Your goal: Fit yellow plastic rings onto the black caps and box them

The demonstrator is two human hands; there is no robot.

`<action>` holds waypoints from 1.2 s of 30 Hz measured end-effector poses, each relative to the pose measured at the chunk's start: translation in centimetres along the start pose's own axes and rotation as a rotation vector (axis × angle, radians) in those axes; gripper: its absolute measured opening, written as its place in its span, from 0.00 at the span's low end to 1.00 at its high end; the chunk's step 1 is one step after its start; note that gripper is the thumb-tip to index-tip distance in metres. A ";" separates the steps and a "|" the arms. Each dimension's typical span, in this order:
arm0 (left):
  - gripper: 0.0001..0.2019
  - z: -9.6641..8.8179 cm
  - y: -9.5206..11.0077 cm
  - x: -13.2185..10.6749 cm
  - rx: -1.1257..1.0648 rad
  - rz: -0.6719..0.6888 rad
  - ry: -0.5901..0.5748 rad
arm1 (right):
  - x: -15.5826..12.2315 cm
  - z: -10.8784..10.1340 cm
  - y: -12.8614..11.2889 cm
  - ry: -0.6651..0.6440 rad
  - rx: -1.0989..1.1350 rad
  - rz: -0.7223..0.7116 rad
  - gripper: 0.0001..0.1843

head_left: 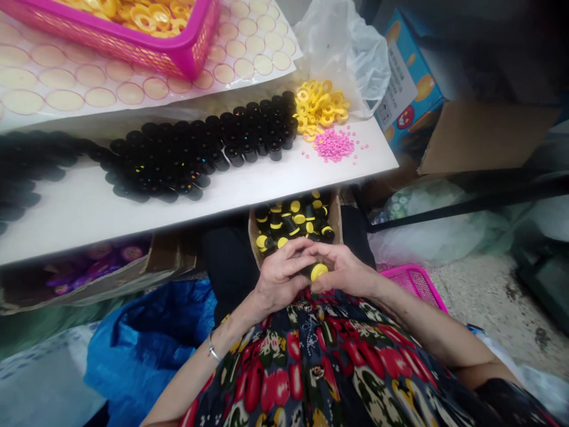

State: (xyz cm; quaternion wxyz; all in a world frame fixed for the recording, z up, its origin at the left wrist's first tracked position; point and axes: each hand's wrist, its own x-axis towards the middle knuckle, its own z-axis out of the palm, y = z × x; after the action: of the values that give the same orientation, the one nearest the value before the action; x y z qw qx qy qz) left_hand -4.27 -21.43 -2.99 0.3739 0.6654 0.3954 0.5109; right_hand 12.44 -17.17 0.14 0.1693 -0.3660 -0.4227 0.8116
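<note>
Above my lap, my left hand (284, 274) and my right hand (344, 271) meet with fingers curled. Between them they grip a small black cylinder with a yellow cap (319, 272); its yellow round end shows, while fingers cover most of the black body. Just beyond the hands stands a cardboard box (255, 240) holding many black-and-yellow pieces (291, 224) of the same look. On the white table (231, 193) above it, black cylinders (178, 154) stand in a dense group. To their right lie a heap of yellow rings (322, 104) and a pile of tiny pink rings (334, 146).
A pink basket (195, 50) of yellow rings rests on a sheet of printed circles (242, 47). A clear plastic bag (351, 47) and a blue carton (411, 89) are at the right. A blue bag (146, 338) lies lower left, a pink basket (418, 281) lower right.
</note>
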 end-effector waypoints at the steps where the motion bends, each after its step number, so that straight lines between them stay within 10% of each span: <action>1: 0.16 0.1 0.1 -0.1 -0.012 0.021 0.006 | -0.1 0.0 0.0 0.010 0.014 -0.005 0.23; 16: 0.15 0.0 -1.2 -0.6 0.038 -0.102 0.077 | 1.7 -0.3 1.9 -0.016 0.215 -0.018 0.23; 23: 0.39 -0.3 -0.3 0.1 -0.005 -0.244 -0.070 | 1.0 -0.2 0.4 0.014 -0.058 -0.095 0.25; 36: 0.23 1.9 -2.5 -0.8 0.192 -0.163 0.095 | 2.2 -0.6 3.4 0.195 -0.040 -0.140 0.25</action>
State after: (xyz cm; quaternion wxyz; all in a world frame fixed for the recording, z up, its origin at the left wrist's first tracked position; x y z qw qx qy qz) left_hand -2.93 -21.34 -5.89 0.3297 0.6389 0.5125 0.4694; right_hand 11.50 -17.51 -3.87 0.2586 -0.4158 -0.4448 0.7499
